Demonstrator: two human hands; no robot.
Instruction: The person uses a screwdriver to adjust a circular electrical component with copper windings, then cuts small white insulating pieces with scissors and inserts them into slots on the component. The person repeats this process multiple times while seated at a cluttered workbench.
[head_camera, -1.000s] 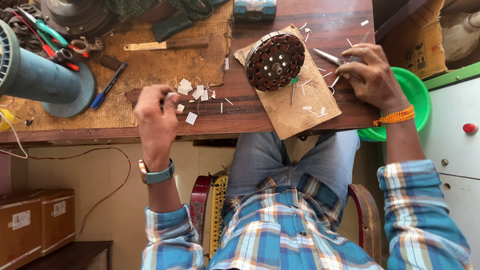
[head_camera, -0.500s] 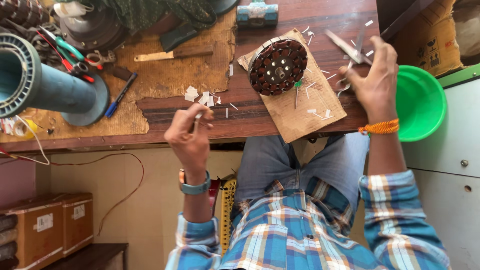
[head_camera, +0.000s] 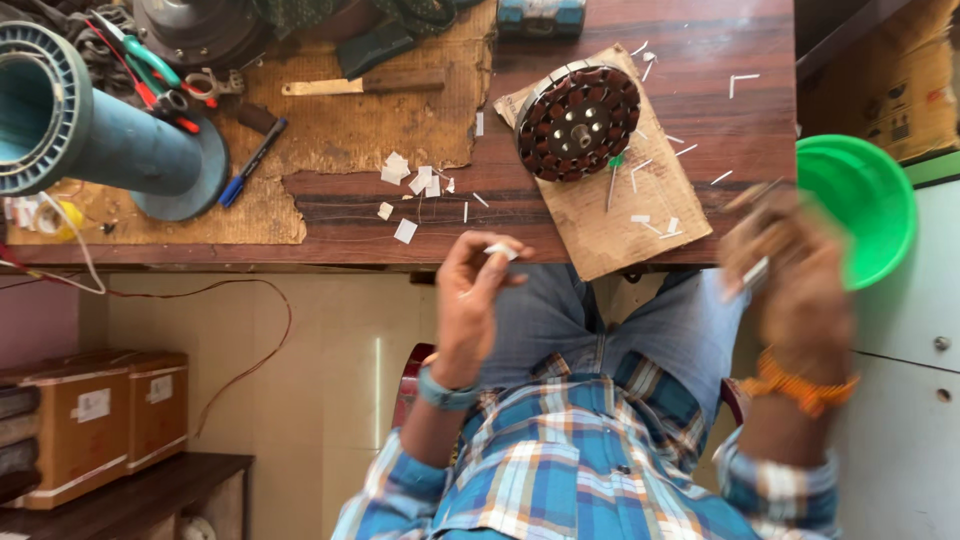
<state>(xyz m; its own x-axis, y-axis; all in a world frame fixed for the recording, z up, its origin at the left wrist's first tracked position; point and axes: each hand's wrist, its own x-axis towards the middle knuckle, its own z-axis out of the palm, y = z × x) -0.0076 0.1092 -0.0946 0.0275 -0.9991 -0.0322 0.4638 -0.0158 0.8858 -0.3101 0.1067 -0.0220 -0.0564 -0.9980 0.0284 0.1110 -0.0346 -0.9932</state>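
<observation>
In left hand (head_camera: 472, 300) grip (fingertips): paper slip (head_camera: 500, 250).

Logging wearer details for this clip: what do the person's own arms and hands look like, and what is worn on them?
Both arms wear a blue, white and orange plaid shirt, sleeves pushed back from the wrists. The left hand is bare, with a teal wristband or watch on its wrist. The right hand is motion-blurred, with an orange thread band round its wrist. No gloves.
</observation>
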